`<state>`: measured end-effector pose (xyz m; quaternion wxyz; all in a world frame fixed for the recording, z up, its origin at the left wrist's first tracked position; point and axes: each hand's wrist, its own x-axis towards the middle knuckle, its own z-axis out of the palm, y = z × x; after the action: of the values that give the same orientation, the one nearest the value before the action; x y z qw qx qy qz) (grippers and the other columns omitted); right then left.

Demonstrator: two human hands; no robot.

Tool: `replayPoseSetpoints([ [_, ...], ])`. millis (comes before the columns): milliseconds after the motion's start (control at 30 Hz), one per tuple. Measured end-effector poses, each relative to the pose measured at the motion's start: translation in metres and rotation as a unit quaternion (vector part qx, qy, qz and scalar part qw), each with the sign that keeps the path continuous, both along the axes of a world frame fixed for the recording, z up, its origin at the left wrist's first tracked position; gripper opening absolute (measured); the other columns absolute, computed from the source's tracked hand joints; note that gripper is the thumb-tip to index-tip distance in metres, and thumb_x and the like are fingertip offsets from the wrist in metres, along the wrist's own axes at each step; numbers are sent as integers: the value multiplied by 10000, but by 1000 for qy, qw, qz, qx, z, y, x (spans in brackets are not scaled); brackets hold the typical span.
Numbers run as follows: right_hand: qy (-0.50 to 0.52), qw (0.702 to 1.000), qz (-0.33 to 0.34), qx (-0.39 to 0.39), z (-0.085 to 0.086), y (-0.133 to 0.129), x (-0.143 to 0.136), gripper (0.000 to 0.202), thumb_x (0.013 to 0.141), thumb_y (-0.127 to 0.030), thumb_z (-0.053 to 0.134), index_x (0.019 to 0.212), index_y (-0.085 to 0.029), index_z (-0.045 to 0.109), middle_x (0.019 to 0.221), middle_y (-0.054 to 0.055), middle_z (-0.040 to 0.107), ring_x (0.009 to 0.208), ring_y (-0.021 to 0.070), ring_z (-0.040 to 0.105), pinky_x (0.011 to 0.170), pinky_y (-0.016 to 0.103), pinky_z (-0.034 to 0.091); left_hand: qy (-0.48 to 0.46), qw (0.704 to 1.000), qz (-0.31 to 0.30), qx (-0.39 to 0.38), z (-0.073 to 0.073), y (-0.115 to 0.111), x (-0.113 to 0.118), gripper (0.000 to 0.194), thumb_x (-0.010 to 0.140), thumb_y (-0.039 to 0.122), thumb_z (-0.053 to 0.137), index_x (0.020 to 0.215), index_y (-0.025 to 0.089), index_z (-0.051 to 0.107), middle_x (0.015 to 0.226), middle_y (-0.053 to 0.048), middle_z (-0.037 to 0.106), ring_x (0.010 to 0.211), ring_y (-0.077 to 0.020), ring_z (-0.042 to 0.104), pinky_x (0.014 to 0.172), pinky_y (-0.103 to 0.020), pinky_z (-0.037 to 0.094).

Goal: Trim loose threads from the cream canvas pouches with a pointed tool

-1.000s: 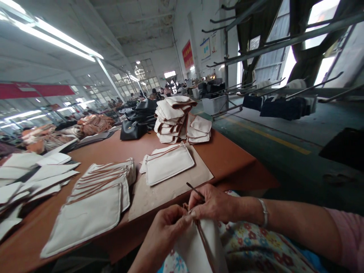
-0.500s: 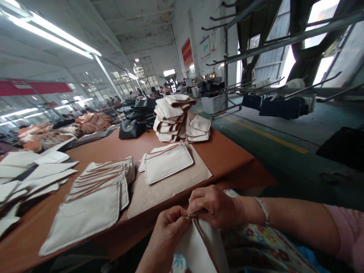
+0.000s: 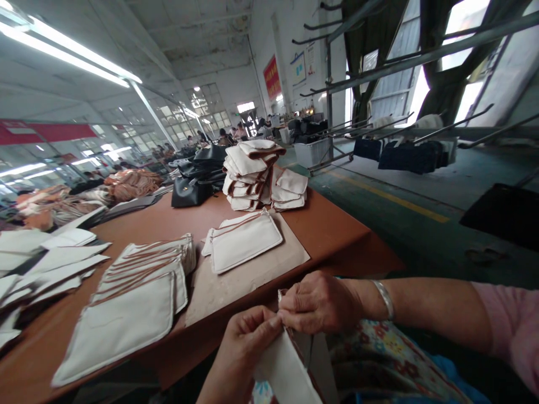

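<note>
A white fabric piece with brown edging [image 3: 286,367] hangs over my lap, held at its top by both hands. My left hand [image 3: 250,342] pinches its upper edge between thumb and fingers. Right beside it, my right hand [image 3: 320,303] is closed on the same piece's top corner, where a small bit of the edge sticks up. The fingertips of the two hands nearly touch. Two white pouches [image 3: 246,241] lie on a tan sheet [image 3: 252,286] beyond my hands. To the left is an overlapping row of similar pouches [image 3: 122,320].
The brown table [image 3: 332,219] carries a tall stack of white pouches [image 3: 248,174], black bags [image 3: 191,192], loose white pieces [image 3: 54,269] and orange bundles [image 3: 132,184]. A metal rack [image 3: 330,95] with dark items stands at the right. People sit far back.
The held piece has been turned and its top corner now shows above my right fingers. My left thumb has straightened along the edge. The view has shifted slightly.
</note>
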<state>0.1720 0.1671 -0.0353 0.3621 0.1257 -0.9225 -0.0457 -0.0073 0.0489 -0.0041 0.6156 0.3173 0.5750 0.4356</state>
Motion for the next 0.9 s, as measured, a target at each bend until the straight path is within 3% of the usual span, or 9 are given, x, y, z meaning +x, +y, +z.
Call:
replayPoseSetpoints([
  [67,-3,998,8,-54,1,-5,4,251,943,-182,480,1138,-91,609,1027,131,688,914,179,636,769,296,509,4,1000,6,6,0,-1,-2,372,657,418,832,618,150,578,480,18,565,406,-64,438,439,-177,284],
  [133,-3,978,31,-208,4,-12,8,266,950,-198,458,1139,-86,607,1028,146,684,925,179,635,787,296,512,10,1000,8,17,2,-2,-4,368,658,421,834,635,147,590,487,22,562,416,-62,438,449,-177,284],
  [233,-9,853,49,-520,14,-19,11,288,984,-293,433,1018,-96,640,912,106,679,829,148,625,745,262,499,27,999,-4,34,8,-5,-7,370,668,431,827,652,148,590,504,20,564,431,-61,433,460,-179,266],
  [333,-76,716,57,-692,25,-14,7,385,979,-428,458,968,-90,642,842,62,652,725,117,585,674,229,463,54,997,-26,49,16,-5,-8,375,692,443,808,661,151,575,538,20,557,457,-61,417,476,-186,249],
  [400,-144,689,77,-706,31,-7,3,414,946,-475,509,936,-83,643,806,35,609,692,100,535,639,209,425,86,994,-39,62,21,-5,-8,384,709,459,790,661,145,574,561,27,526,486,-61,389,487,-192,244],
  [533,-236,712,97,-654,39,3,-4,366,881,-442,617,812,-83,641,715,-12,504,637,73,424,575,190,348,143,984,-61,90,31,-7,-7,413,733,501,752,651,138,573,570,39,461,525,-70,328,499,-204,237],
  [700,-197,720,126,-654,38,-5,-9,325,860,-402,642,773,-90,613,621,-43,458,566,52,382,507,171,303,117,983,-65,128,32,-13,-5,391,746,464,751,621,152,550,575,33,462,529,-79,353,503,-219,236],
  [767,-176,699,142,-678,34,-8,-8,335,826,-408,682,738,-95,602,603,-49,453,540,44,377,486,158,307,74,987,-56,135,29,-14,-4,368,752,441,749,628,162,541,582,28,481,526,-84,381,509,-222,257],
  [900,-227,610,121,-749,30,-3,-3,384,816,-494,675,852,-115,626,604,-56,495,412,36,395,380,150,316,34,989,-65,127,23,-13,-4,348,769,433,736,665,176,527,576,32,488,487,-75,372,482,-214,263],
])
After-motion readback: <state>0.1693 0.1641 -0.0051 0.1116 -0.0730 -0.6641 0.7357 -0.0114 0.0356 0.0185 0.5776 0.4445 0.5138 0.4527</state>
